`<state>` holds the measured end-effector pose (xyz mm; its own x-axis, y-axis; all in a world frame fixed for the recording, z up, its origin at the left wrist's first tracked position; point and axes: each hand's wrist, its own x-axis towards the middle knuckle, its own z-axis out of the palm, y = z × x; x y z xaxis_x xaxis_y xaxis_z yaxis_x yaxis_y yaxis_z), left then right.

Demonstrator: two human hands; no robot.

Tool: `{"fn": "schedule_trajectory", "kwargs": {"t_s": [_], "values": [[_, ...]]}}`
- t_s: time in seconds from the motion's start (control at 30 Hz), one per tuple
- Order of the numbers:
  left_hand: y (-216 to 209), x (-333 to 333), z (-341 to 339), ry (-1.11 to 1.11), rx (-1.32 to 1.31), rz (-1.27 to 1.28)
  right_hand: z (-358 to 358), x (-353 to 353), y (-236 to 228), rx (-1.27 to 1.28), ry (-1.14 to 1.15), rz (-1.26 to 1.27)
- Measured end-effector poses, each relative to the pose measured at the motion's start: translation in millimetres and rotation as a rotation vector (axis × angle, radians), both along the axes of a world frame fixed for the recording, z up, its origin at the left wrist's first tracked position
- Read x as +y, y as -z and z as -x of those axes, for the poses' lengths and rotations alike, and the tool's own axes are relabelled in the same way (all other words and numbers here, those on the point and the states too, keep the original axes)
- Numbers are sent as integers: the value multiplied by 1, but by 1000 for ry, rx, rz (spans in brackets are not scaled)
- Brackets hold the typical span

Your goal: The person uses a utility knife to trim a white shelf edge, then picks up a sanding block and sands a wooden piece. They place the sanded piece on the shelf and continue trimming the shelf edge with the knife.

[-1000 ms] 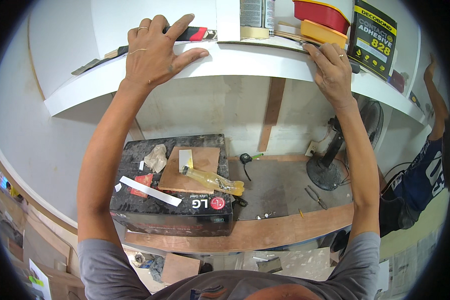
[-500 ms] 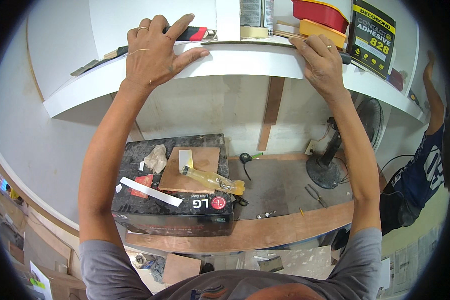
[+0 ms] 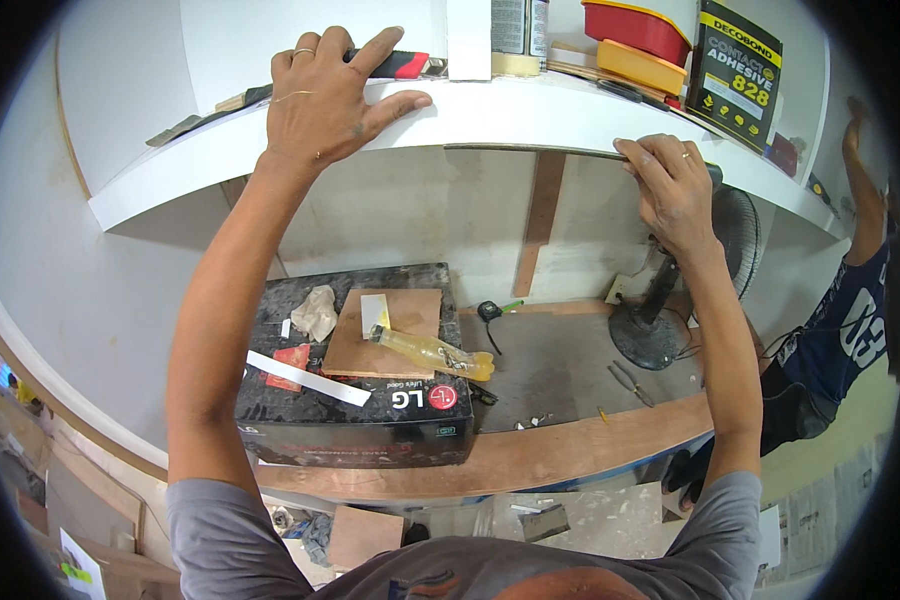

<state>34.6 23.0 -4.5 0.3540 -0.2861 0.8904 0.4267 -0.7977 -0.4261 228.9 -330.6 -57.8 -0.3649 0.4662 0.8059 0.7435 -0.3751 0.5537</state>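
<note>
My right hand [image 3: 667, 190] is closed round the black handle of a long, thin, dark file [image 3: 530, 149]. The file lies level along the lower edge of the white shelf front [image 3: 530, 115], its blade reaching left. Further left, my left hand [image 3: 335, 95] rests on the shelf's edge, thumb and forefinger spread apart. Just behind its fingers is a red and black utility knife [image 3: 402, 66], partly hidden by them. Whether those fingers touch the knife I cannot tell.
On the shelf stand a red tub [image 3: 635, 30], a yellow tub [image 3: 642, 66], a black and yellow package [image 3: 735, 75] and cans. Below, a black box [image 3: 355, 450] carries a bottle [image 3: 435, 355] and a board. A fan [image 3: 645, 340] stands right; another person [image 3: 835, 340] is beyond.
My right hand has brought the file down from the shelf's top edge to the lower edge of its front, also shifting slightly right. My left hand keeps its place on the shelf.
</note>
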Motion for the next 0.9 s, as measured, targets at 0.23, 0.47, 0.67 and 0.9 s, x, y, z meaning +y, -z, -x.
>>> {"fn": "schedule_trajectory", "kwargs": {"t_s": [0.23, 0.47, 0.67, 0.9], "values": [[0, 2, -2, 38, -31, -9, -10, -5, -11, 44, 75, -33], [1, 0, 1, 15, -25, -22, -25, 2, -21, -11, 86, -80], [0, 2, 0, 22, -44, -25, -41, 18, -25, -26, 23, -122], [-1, -1, 3, -29, 18, 35, -52, 18, -31, -69, 6, -118]]}}
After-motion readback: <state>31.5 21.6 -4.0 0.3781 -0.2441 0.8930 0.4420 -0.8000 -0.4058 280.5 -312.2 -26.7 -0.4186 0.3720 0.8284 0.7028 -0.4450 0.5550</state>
